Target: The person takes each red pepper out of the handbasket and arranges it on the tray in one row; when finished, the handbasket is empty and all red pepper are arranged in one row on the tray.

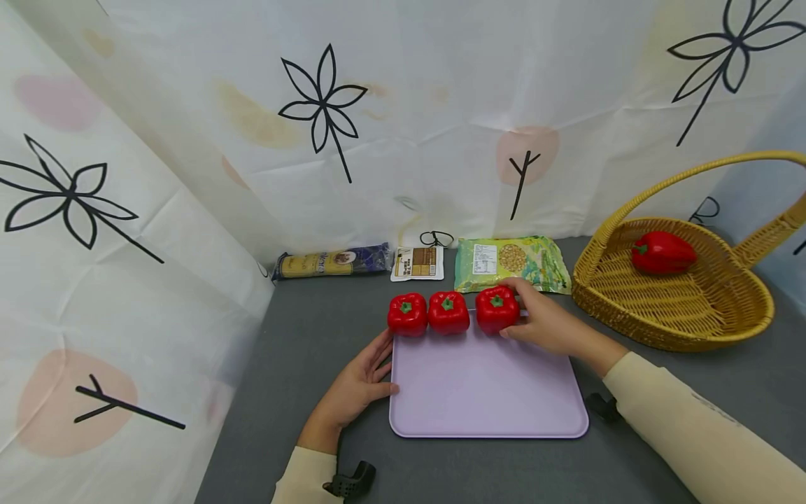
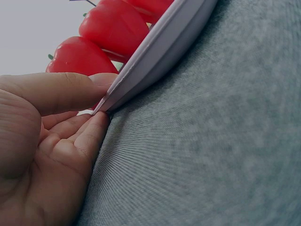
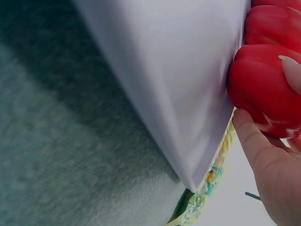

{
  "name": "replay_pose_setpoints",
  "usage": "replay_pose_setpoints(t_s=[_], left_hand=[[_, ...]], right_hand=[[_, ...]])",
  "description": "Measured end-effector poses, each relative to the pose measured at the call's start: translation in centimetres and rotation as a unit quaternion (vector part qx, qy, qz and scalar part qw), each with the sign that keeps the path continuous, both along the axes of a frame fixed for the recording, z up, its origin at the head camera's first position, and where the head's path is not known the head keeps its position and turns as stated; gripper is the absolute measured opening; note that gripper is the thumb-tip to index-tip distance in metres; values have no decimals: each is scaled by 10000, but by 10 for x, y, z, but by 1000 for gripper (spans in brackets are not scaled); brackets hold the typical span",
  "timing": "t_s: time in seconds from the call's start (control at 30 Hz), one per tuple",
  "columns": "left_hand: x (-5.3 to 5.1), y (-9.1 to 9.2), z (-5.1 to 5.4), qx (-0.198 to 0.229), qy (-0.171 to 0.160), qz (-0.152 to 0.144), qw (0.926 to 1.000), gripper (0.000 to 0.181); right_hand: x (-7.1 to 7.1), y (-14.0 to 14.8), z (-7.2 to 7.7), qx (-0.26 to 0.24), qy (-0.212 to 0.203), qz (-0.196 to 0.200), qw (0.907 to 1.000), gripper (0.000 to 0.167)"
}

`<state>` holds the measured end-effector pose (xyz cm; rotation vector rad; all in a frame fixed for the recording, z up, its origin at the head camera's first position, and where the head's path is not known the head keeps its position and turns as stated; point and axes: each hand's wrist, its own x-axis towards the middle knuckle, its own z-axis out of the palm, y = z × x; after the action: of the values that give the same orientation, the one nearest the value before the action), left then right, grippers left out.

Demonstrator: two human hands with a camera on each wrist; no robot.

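Observation:
Three red bell peppers stand in a row, stems up, along the far side of a lilac tray: the left pepper, the middle pepper and the right pepper. My right hand grips the right pepper from its right side, thumb and fingers round it; the right wrist view shows this pepper beside the tray's rim. At the tray's left edge is my left hand. In the left wrist view its thumb lies on the rim and the fingers press the outer side, pinching it.
A wicker basket with a tall handle stands at the right, one red bell pepper inside. Along the back lie a blue and yellow packet, a small brown and white packet and a green bag. A patterned cloth hangs behind.

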<state>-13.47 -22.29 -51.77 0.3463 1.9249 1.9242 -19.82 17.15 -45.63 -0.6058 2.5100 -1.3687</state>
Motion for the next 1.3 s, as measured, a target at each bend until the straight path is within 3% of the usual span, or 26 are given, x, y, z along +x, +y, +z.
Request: replay_pose_setpoints(t_s=[0.3,1.3], left_hand=[[0,0,0,-6,13,6,10000,109],[0,1,0,-84,-19,67,9999,108]], right_hand=[[-6,-5,-4,-118,-77,-1,9999,86],[-3,-6,-3,-81,-21,58,9999,97]])
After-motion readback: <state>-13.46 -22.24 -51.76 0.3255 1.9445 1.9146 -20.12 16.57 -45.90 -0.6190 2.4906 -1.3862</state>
